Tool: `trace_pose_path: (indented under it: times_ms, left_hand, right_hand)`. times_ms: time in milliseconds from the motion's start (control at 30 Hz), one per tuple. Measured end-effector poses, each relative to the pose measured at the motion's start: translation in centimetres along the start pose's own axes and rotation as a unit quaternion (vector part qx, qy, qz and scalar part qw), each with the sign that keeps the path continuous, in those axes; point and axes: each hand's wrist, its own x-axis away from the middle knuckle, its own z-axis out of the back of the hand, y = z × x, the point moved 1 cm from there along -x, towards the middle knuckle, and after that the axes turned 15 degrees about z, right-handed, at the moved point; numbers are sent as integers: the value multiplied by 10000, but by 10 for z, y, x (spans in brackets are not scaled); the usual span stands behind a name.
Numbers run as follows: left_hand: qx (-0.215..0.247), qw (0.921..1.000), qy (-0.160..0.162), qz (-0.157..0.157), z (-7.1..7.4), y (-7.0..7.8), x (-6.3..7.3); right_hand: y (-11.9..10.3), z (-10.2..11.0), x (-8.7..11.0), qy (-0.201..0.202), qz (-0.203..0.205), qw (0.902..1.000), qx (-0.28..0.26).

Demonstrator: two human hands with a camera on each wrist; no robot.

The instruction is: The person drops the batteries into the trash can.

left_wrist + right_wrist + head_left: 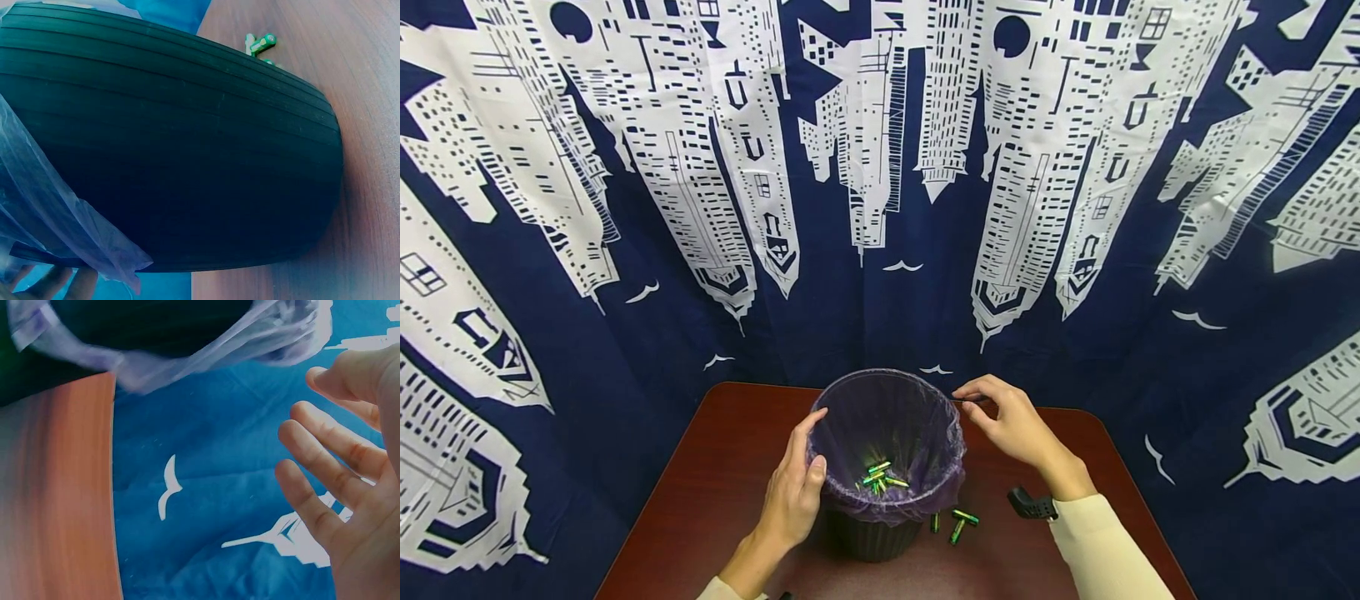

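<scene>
A dark ribbed trash bin (pixel 874 540), also large in the left wrist view (pixel 206 156), stands on the table. A translucent purple bin liner (pixel 895 508) is folded over its rim. Several green-and-gold batteries (pixel 877 477) lie inside at the bottom. My left hand (pixel 795 487) holds the bin's left side at the rim, thumb and fingertip over the edge. Beyond the right rim hovers my right hand (pixel 1011 421), fingers loosely bent; in the right wrist view the hand (pixel 350 469) appears apart from the liner (pixel 187 365), with nothing visible held.
A few loose batteries (pixel 958 527) lie on the reddish-brown table (pixel 730 450), right of the bin's base. A dark blue curtain with white buildings (pixel 880 317) hangs behind the table. A black strap (pixel 1032 504) sits at my right sleeve.
</scene>
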Motion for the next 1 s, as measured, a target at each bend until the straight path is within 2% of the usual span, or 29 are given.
trace_pose_path:
  times_ms: [367, 667, 867, 1000]
  left_hand:
    - [33, 10000, -52, -11, 2, 1, -1]
    - [26, 10000, -83, 11, 1, 1, -1]
    - [14, 10000, -37, 28, 0, 0, 0]
    - [27, 10000, -27, 27, 0, 0, -1]
  right_hand:
    - [13, -14, 38, -257, -556, 9981, -46]
    - [21, -28, 70, -365, -808, 9945, -558]
    - [27, -39, 87, -507, -1220, 9868, -936]
    - [32, -46, 99, -625, -1345, 9829, -1093]
